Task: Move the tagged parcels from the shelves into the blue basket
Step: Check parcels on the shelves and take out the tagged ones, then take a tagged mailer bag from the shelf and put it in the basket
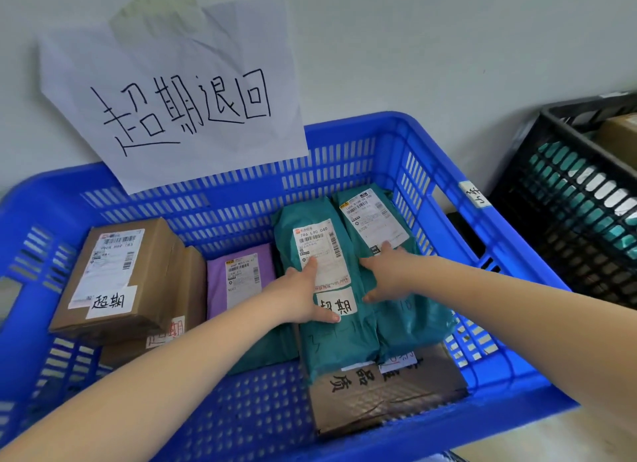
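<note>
Head view: left hand (303,294) flat on tagged green parcel (331,289), thumb on label, fingers spread. Right hand (386,272) flat on second green parcel (396,255) beside it. Both in blue basket (448,172), right side, half covering grey box (382,392). Brown box (113,275), purple parcel (238,279) left. Black crate (568,192) cut off right.

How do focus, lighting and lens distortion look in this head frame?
Head view: even, soft light with no glare; wide-angle bowing curves the blue basket rim and stretches the forearms. Centre is fairly sharp, the tag under the left hand readable, small label print soft; the black crate at the right edge is blurrier.
</note>
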